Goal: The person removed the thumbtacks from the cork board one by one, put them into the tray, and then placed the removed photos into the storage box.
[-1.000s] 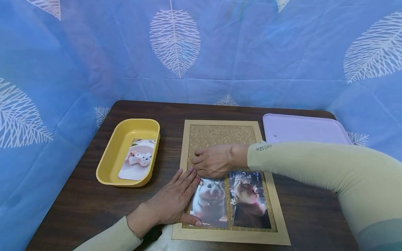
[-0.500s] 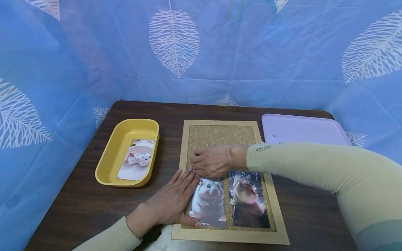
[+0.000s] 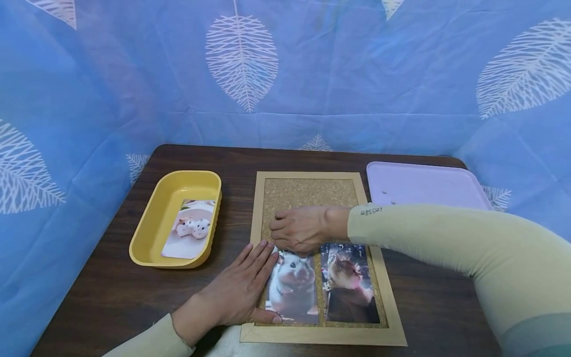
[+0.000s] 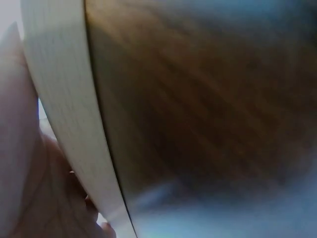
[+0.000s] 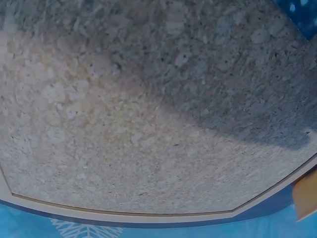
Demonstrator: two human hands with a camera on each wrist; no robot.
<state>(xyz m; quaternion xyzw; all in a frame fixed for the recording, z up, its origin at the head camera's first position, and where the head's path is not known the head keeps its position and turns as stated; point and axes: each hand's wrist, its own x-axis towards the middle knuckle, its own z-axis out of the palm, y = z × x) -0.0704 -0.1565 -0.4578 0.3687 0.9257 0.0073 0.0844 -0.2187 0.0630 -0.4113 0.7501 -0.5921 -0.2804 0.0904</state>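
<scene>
A wood-framed cork board (image 3: 312,192) lies on the table with two photos side by side on its lower half. My left hand (image 3: 243,290) lies spread flat over the left frame edge and the hamster photo (image 3: 294,295), thumb near that photo's lower edge. My right hand (image 3: 301,230) has curled fingers, down at the hamster photo's top edge; its fingertips are hidden, so I cannot tell what they hold. The cat photo (image 3: 350,292) has a small pin at its top. In the left wrist view, the left hand (image 4: 37,188) rests along the frame edge (image 4: 74,99).
At left, a yellow tray (image 3: 147,243) contains one photo of round white animal-faced buns (image 3: 192,229). A lilac tray (image 3: 428,183) with a few tiny dark bits stands at the back right, partly behind the right sleeve (image 3: 415,228). A blue leaf-print cloth (image 3: 290,64) hangs behind the table.
Both hands keep their places on the board. The whole scene has shifted slightly left in the head view.
</scene>
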